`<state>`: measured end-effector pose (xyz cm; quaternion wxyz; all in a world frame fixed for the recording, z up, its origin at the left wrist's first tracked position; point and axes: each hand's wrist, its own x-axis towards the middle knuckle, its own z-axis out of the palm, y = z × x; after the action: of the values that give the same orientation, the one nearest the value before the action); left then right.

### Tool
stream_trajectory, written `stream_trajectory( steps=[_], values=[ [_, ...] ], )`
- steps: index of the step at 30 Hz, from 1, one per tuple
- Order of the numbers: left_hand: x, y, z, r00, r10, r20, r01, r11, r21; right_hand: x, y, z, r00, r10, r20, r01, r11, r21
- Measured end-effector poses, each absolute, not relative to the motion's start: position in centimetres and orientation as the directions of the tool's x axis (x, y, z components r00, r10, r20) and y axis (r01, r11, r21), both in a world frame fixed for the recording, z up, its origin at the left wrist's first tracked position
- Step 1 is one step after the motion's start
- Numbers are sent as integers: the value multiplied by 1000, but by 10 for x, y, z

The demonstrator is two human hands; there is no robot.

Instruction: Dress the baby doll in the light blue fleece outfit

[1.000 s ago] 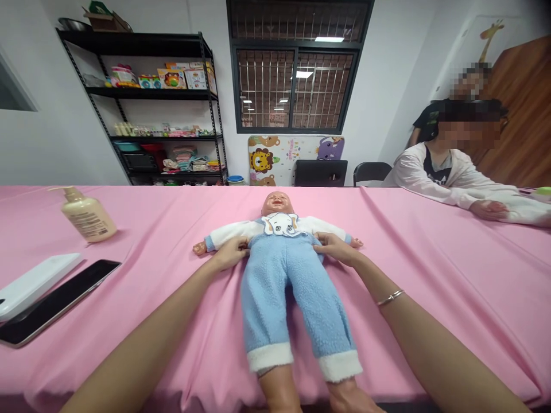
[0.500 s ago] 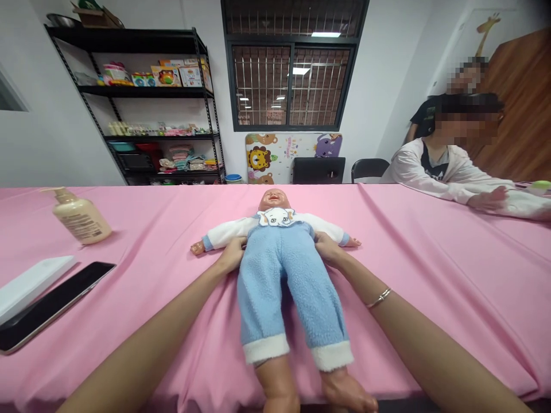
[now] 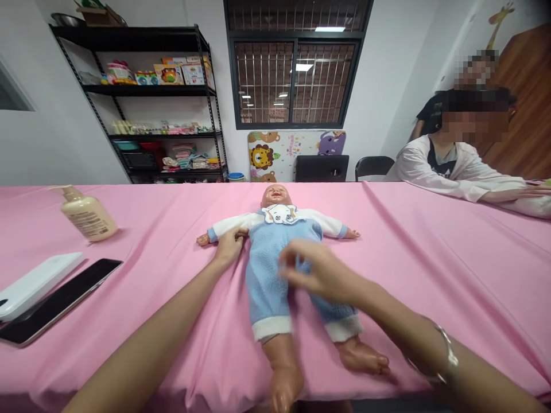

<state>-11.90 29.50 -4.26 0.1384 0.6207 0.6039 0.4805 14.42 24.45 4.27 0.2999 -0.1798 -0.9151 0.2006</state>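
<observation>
A baby doll (image 3: 276, 195) in a white-sleeved top and light-blue fleece trousers (image 3: 267, 269) lies face up, arms spread, feet toward me. At the doll's side, just below its sleeve, my left hand (image 3: 231, 245) has its fingers curled against the edge of the outfit, the fingertips partly hidden. Over the trouser legs hovers my right hand (image 3: 323, 271), a bracelet (image 3: 450, 358) on its wrist. Its fingers are loosely bent, thumb apart, somewhat blurred, with nothing visible in them. Part of the doll's far leg is covered by that hand.
The pink-covered table (image 3: 163, 321) carries a pump bottle (image 3: 89, 217), a white flat case (image 3: 41, 284) and a black phone (image 3: 60, 301) on the left. At the right a person (image 3: 456, 166) in a white jacket leans on the table. Shelves (image 3: 142, 89) stand behind.
My right hand has left the doll's side and moved up over its legs. My left hand stays at the doll's other side. The view has shifted slightly.
</observation>
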Motion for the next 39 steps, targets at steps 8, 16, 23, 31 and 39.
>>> stream_trajectory(
  steps=[8,16,23,31,39],
  values=[
    [-118,296,-43,-117,885,450,663,-268,699,117,181,22,-965,109,240,162,963,213],
    [-119,295,-41,-164,881,444,703,-211,679,108,158,32,-966,-59,253,-35,994,99],
    [-106,290,-33,-129,863,489,561,-343,753,124,271,44,-646,553,526,410,833,-372],
    [-110,289,-20,-233,886,400,466,-259,846,139,348,-38,-561,757,336,352,585,-731],
    [-117,334,20,9,871,491,865,-253,434,137,344,-38,-521,746,415,303,616,-728]
  ],
)
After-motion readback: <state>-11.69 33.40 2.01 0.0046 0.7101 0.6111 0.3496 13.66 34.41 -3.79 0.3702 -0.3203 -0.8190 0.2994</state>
